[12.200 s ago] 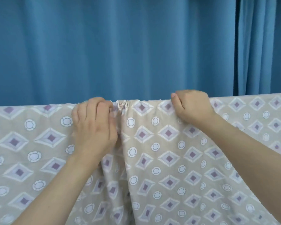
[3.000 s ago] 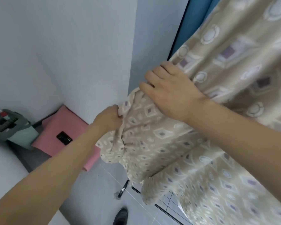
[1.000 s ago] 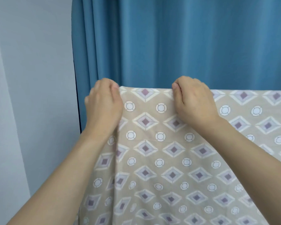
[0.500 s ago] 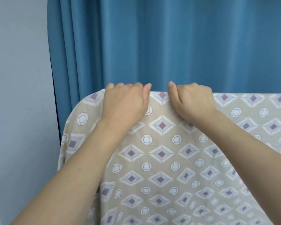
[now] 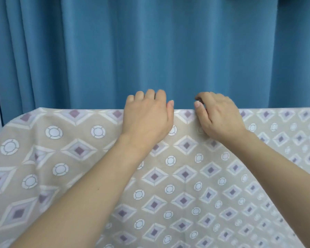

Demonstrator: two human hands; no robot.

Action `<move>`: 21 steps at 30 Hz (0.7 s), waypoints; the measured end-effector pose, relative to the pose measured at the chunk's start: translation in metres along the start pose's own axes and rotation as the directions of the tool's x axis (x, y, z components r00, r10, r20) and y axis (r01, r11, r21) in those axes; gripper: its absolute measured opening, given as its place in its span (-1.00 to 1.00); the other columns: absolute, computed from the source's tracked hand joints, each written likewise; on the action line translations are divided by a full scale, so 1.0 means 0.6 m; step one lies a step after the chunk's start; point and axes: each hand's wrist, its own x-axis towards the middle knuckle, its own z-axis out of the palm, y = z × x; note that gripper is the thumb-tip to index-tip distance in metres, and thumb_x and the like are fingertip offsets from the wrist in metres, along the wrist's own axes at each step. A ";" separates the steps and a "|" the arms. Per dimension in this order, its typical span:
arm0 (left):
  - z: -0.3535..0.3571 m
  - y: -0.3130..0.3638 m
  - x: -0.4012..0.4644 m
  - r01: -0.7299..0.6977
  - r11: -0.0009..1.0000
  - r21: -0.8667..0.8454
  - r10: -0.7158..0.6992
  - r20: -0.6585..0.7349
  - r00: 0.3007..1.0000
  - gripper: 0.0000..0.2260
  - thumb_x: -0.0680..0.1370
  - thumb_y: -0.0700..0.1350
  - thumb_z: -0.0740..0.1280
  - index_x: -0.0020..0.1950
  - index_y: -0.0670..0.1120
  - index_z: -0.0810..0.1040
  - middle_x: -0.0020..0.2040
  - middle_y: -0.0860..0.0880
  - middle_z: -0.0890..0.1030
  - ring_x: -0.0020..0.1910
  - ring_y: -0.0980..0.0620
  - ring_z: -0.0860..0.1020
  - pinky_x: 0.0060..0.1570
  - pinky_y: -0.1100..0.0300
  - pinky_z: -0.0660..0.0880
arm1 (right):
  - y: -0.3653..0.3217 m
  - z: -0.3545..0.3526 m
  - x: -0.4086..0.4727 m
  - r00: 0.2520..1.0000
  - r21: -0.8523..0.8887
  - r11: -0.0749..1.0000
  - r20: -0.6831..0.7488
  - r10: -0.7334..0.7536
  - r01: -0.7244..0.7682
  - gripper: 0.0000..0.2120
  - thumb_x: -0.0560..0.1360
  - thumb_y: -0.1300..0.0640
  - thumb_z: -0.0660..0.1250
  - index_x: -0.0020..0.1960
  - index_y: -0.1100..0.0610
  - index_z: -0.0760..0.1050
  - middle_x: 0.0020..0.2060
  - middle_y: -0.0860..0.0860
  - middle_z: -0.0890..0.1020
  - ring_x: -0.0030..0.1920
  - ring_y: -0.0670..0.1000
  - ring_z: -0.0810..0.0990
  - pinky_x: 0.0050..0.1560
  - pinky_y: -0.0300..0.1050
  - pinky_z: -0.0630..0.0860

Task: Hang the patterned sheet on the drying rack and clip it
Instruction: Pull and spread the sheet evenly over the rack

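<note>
One patterned sheet (image 5: 177, 176) is draped before one blue curtain (image 5: 150, 51); its top edge is touched by two hands, left hand (image 5: 147, 119) and right hand (image 5: 220, 117), fingers loosely curled, nothing clamped

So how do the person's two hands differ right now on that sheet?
The left hand lies across the sheet's top edge with fingers bent over the far side; the right hand arches up, its fingers curled and lifted. The left thumb lies close beside its hand, while the right thumb points down onto the fabric. Both are bare and sit at the same top edge.

Patterned sheet (image 5: 168, 176) drapes over a hidden support.
</note>
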 end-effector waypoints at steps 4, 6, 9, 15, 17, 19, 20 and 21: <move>0.020 0.083 0.027 0.002 1.000 0.008 -0.004 0.164 0.986 -0.64 0.68 0.09 -0.06 -0.13 -0.06 0.37 -0.09 -0.12 0.62 -0.21 -0.12 0.39 -0.21 0.07 0.22 | 0.089 -0.018 -0.021 0.998 -0.035 0.999 0.066 0.004 -0.001 -0.52 0.59 -0.08 -0.10 -0.04 0.17 0.50 -0.23 0.07 0.54 -0.22 0.20 0.48 -0.16 0.04 0.38; 0.028 0.123 0.038 0.004 1.000 0.030 -0.009 0.173 0.985 -0.61 0.68 0.10 -0.08 -0.07 -0.09 0.42 -0.04 -0.14 0.61 -0.16 -0.13 0.44 -0.17 0.05 0.24 | 0.133 -0.026 -0.034 0.996 -0.030 0.999 0.077 0.040 -0.038 -0.51 0.59 -0.08 -0.10 0.03 0.18 0.51 -0.15 0.08 0.58 -0.15 0.19 0.51 -0.10 0.05 0.40; 0.049 0.184 0.050 0.019 1.000 0.019 -0.021 0.110 0.994 -0.58 0.67 0.10 -0.02 0.07 -0.15 0.50 -0.01 -0.15 0.58 -0.04 -0.19 0.52 -0.07 -0.01 0.35 | 0.193 -0.035 -0.056 0.995 -0.029 0.998 0.074 0.064 -0.062 -0.51 0.60 -0.05 -0.05 0.19 0.25 0.50 0.06 0.14 0.61 0.06 0.21 0.55 0.10 0.05 0.39; 0.105 0.311 0.084 -0.113 0.982 -0.150 0.111 -0.021 0.994 -0.61 0.59 0.08 0.06 0.11 -0.17 0.52 -0.04 -0.15 0.57 -0.02 -0.23 0.51 0.25 -0.16 0.37 | 0.300 -0.061 -0.104 0.984 -0.064 0.989 0.105 0.141 -0.135 -0.50 0.61 -0.03 0.00 0.35 0.30 0.39 0.35 0.20 0.45 0.35 0.19 0.38 0.44 0.10 0.20; 0.122 0.353 0.099 -0.151 0.970 -0.190 0.148 -0.032 0.988 -0.58 0.58 0.08 0.05 0.18 -0.17 0.50 0.01 -0.14 0.57 0.04 -0.22 0.51 0.31 -0.17 0.34 | 0.335 -0.075 -0.123 0.975 -0.110 0.980 0.131 0.178 -0.164 -0.48 0.61 -0.04 -0.01 0.38 0.29 0.36 0.39 0.18 0.40 0.40 0.17 0.33 0.48 0.07 0.09; 0.137 0.398 0.113 -0.191 0.951 -0.244 0.183 -0.054 0.982 -0.57 0.58 0.08 0.06 0.23 -0.18 0.48 0.06 -0.14 0.56 0.09 -0.22 0.50 0.34 -0.17 0.31 | 0.372 -0.095 -0.140 0.964 -0.156 0.969 0.153 0.216 -0.192 -0.48 0.61 -0.04 -0.01 0.39 0.29 0.34 0.41 0.18 0.37 0.43 0.17 0.30 0.49 0.07 0.07; 0.144 0.422 0.119 -0.215 0.938 -0.272 0.205 -0.066 0.977 -0.57 0.59 0.08 0.08 0.26 -0.19 0.46 0.10 -0.14 0.55 0.13 -0.21 0.49 0.36 -0.17 0.30 | 0.391 -0.107 -0.149 0.958 -0.178 0.962 0.164 0.235 -0.206 -0.47 0.61 -0.04 -0.01 0.40 0.29 0.33 0.42 0.18 0.36 0.44 0.17 0.28 0.50 0.08 0.07; 0.151 0.446 0.125 -0.237 0.925 -0.295 0.224 -0.079 0.971 -0.57 0.60 0.07 0.09 0.30 -0.19 0.44 0.15 -0.15 0.54 0.18 -0.22 0.48 0.37 -0.17 0.28 | 0.410 -0.119 -0.158 0.952 -0.201 0.955 0.171 0.253 -0.218 -0.46 0.61 -0.05 -0.02 0.41 0.30 0.32 0.43 0.19 0.35 0.45 0.17 0.27 0.50 0.08 0.07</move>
